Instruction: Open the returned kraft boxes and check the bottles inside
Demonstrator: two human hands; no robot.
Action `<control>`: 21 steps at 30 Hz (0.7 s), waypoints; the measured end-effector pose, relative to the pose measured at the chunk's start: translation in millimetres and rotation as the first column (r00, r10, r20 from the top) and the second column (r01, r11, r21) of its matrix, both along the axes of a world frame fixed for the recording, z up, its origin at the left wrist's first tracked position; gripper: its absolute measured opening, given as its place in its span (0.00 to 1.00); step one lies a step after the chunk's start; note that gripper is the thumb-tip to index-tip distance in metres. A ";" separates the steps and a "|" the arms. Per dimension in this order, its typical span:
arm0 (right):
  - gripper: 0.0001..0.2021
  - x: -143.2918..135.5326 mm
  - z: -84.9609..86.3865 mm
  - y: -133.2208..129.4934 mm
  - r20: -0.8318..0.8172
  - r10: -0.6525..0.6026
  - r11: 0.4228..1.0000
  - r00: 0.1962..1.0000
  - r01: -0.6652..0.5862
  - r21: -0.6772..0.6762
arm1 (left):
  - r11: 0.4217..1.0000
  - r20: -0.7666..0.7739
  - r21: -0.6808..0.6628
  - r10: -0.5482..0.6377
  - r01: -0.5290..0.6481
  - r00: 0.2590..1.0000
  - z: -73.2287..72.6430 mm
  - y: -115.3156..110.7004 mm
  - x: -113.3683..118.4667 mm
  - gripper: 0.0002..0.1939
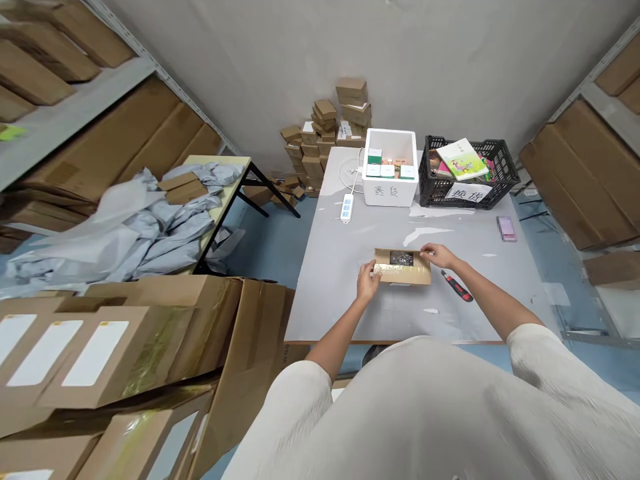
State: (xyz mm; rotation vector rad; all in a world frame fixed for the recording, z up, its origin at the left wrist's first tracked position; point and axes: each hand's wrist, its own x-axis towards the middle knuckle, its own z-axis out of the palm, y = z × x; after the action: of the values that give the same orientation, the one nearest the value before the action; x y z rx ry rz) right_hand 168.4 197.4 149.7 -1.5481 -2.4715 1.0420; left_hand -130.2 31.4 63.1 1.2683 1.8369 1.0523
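Note:
A small cardboard box with shiny tape on it lies on the grey table in front of me. Through its partly opened top shows a dark item in what looks like bubble wrap; its kind is hidden. My left hand grips the box at its left end, thumb on the cardboard. At the upper right corner, the fingers of my right hand pinch the edge of the box. A red and black utility knife rests on the table, just right of the box and below my right wrist.
On the table stand a white foam box with small cartons and a black crate with books. A power strip and paper scraps lie there too. Large cartons crowd the left; a side table holds grey plastic bags.

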 end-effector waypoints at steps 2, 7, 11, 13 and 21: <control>0.19 -1.5 1.7 11.0 -0.033 -0.130 0.991 0.991 0.130 -0.022 | 1.000 0.003 0.004 -0.020 0.020 1.000 -1.2 -1.3 -1.4 0.25; 0.20 -16.4 -7.9 30.9 0.053 -0.404 0.914 0.913 0.403 0.042 | 0.999 -0.025 0.001 -0.035 0.035 0.999 -2.8 -1.8 -2.7 0.23; 0.14 -27.7 -19.7 27.3 0.101 -0.374 0.922 0.922 0.358 0.149 | 0.998 -0.048 -0.023 -0.053 0.051 0.997 -0.3 1.7 -4.5 0.22; 0.14 -30.4 -22.6 21.3 0.132 -0.320 0.934 0.938 0.289 0.210 | 0.997 -0.054 -0.036 -0.065 0.064 0.996 3.2 4.4 -5.8 0.21; 0.20 -23.7 -14.8 4.7 0.253 -0.114 0.986 0.961 0.079 0.144 | 0.995 -0.146 0.070 -0.060 0.071 0.987 39.4 4.0 -10.2 0.03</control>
State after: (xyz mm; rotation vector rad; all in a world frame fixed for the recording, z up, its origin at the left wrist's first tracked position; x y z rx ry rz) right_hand 144.7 202.1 134.9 -1.8476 -2.5323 0.6828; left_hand -140.4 35.4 102.5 1.4728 1.8630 1.0261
